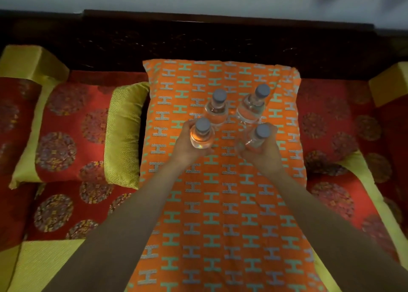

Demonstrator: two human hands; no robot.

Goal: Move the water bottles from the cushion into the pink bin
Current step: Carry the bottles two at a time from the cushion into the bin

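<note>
i see my left hand (184, 147) curled round the near left bottle (202, 135) and my right hand (268, 155) wrapped round the near right bottle (257, 137), both over the middle of the orange cushion (220, 214). just beyond them, the far left bottle (217, 109) and far right bottle (253, 107) stand on the cushion, caps up, near each other, with no hand on them.

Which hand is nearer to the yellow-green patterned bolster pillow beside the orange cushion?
Left. The left hand is a short way right of the yellow-green bolster pillow; the right hand is farther right.
</note>
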